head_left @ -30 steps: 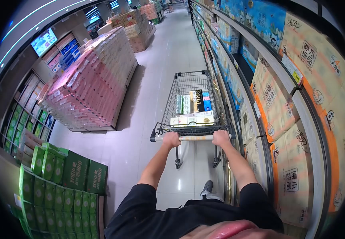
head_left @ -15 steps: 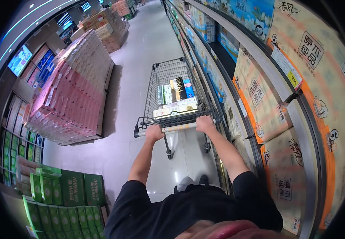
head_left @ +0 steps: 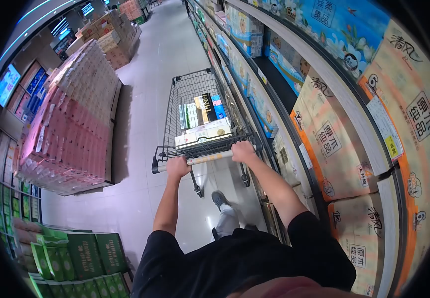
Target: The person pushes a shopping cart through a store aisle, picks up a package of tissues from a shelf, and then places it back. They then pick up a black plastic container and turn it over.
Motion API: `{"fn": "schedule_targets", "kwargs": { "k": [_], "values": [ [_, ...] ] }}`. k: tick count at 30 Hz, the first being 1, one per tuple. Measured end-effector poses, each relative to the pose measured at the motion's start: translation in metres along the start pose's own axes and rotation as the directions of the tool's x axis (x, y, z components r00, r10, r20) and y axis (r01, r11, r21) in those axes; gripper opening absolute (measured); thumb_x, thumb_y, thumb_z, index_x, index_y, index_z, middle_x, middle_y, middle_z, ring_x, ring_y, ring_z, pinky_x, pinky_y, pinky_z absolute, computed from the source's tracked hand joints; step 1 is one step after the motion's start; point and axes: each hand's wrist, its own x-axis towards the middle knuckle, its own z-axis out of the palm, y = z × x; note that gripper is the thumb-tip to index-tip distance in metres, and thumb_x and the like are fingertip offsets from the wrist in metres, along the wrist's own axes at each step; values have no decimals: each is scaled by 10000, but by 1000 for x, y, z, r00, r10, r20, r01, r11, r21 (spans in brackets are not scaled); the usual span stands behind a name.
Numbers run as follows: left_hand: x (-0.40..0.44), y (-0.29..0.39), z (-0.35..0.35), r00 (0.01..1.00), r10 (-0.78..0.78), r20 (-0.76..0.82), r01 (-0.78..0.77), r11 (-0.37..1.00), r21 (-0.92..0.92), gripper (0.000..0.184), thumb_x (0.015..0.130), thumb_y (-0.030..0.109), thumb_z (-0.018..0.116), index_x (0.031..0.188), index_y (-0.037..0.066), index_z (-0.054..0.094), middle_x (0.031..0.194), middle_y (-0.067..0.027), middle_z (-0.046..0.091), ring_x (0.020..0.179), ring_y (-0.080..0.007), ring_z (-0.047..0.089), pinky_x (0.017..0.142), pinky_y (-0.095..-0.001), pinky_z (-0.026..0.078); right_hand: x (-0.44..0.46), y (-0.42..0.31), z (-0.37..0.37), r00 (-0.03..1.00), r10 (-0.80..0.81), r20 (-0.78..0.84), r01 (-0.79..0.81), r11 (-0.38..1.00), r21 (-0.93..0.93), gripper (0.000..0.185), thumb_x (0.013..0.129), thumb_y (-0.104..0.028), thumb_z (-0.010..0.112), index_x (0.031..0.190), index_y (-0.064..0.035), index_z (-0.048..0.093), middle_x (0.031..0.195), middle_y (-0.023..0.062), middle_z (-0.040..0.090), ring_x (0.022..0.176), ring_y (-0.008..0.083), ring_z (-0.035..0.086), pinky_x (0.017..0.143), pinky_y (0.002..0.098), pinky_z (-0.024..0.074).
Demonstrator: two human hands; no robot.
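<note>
Shopping cart (head_left: 170, 110), dark grey wire-mesh sides, castors underneath, stands in the aisle ahead of the person, close beside the shelving (head_left: 388, 213); boxes lie inside toward the near end. Pale handle bar (head_left: 210, 158) with faint orange print crosses that near end, mesh just beyond the fingers. Left hand (head_left: 177, 167) on the bar's left part, right hand (head_left: 244, 151) near its right end; fingers of both curl closed over the bar, fingertips hidden, can't tell how tight. Writing: tan packs (head_left: 329, 134) on the shelving read 清风, 原木纯品, 大升级, plus 12 and 6; blue pack (head_left: 346, 30) above reads 丝柔臻品. In the cart: white box (head_left: 202, 135) nearest the bar, print too small; black-and-gold box (head_left: 206, 107) with big sideways letters, not surely readable; small blue box (head_left: 218, 106) touching it, text unclear. Price tag (head_left: 385, 124), white and yellow, digits illegible
</note>
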Motion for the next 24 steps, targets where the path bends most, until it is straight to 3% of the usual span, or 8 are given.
{"fn": "schedule_targets", "kwargs": {
  "k": [5,11,13,14,18,21,24],
  "values": [
    [60,-16,11,1000,1,13,0,1000,-27,239,606,277,590,695,74,678,693,-160,651,652,-316,650,588,-413,523,66,21,5,999,-32,40,33,999,-32,196,589,-194,629,721,-66,696,775,147,676,761,293,666,709,387,530],
    [139,-35,23,998,-36,58,41,996,-80,228,602,236,579,718,74,690,710,-166,654,695,-326,654,631,-413,531,143,37,6,999,49,7,-49,999,-21,215,587,-184,608,738,-59,698,779,158,673,768,305,664,718,394,530],
    [157,-40,26,997,-41,72,46,996,-75,236,601,235,580,726,69,691,739,-172,658,718,-330,654,646,-414,533,163,43,9,996,75,49,-73,997,-28,212,601,-199,605,740,-70,702,778,159,671,773,309,662,724,402,525],
    [167,-44,31,999,-38,20,40,995,-95,228,565,236,593,695,72,687,695,-168,646,661,-335,641,612,-422,517,176,46,7,991,65,116,-65,998,-12,284,623,-239,616,814,-49,708,865,173,678,834,303,665,760,389,529],
    [195,-53,36,999,-23,43,28,992,-123,233,573,235,594,705,67,688,724,-170,651,674,-329,645,625,-420,522,194,52,-8,994,8,112,-16,998,68,231,620,-253,610,753,-90,707,797,160,672,772,321,656,727,410,517],
    [216,-62,35,995,2,96,8,995,-104,238,598,233,587,735,72,696,746,-169,661,708,-322,656,658,-407,534,215,52,-10,984,32,174,-47,996,82,238,620,-263,611,755,-92,708,803,167,670,775,326,654,733,417,515],
    [229,-69,33,998,8,63,0,993,-119,217,592,223,586,708,74,694,734,-167,663,687,-326,654,650,-407,534,227,48,-6,989,95,115,-98,995,23,294,617,-235,588,815,-54,707,834,183,671,830,330,654,751,401,518]
  ]
}}
